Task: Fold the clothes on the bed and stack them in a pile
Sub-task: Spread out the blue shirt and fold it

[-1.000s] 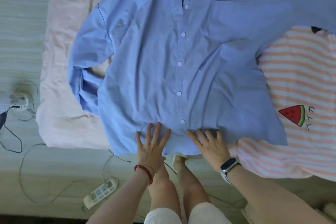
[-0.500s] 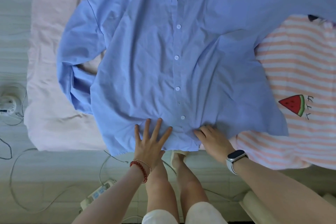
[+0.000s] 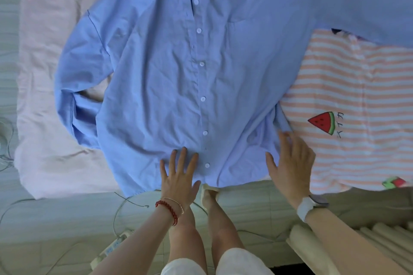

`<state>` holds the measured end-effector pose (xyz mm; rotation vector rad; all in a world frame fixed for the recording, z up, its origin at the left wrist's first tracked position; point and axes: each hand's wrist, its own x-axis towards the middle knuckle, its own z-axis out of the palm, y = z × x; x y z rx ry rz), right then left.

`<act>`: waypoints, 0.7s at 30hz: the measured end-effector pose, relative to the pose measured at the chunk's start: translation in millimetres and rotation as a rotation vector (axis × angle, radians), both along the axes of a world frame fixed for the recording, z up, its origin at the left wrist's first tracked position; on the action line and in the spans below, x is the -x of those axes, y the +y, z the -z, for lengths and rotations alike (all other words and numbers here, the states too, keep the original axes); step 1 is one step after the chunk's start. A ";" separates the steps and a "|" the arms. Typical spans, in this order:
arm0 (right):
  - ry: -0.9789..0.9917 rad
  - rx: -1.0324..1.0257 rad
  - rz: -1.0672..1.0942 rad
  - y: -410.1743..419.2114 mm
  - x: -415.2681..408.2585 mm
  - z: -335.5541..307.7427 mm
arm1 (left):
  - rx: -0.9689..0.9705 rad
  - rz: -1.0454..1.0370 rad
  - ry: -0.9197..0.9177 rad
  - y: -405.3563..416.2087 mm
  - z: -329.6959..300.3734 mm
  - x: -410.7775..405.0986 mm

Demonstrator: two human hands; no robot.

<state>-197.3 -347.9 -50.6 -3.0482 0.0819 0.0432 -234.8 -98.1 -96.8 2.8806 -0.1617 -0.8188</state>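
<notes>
A light blue button-up shirt [image 3: 169, 69] lies front side up on the pink bed sheet [image 3: 51, 56], collar away from me, its left sleeve bent back on itself and its right sleeve stretched to the far right. My left hand [image 3: 178, 176] presses flat on the hem beside the button row, fingers spread. At the shirt's lower right corner my right hand [image 3: 290, 163] lies flat with straight fingers, partly over a pink-and-white striped garment with a watermelon print [image 3: 362, 105] that sits under the shirt's right side.
The bed's front edge runs just below my hands, with my bare legs against it. On the floor lie a power strip [image 3: 111, 250] and loose cables [image 3: 125, 205]. A ribbed cream object [image 3: 312, 241] stands at the lower right.
My right hand slid rightwards along the hem from beside the button row to the shirt's right corner, uncurling its fingers. My left hand stayed flat on the hem. My head moved closer.
</notes>
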 end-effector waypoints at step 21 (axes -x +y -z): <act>-0.166 -0.990 0.734 -54.2 -10.7 -78.1 | 0.233 -0.328 0.090 -56.7 -31.8 -56.4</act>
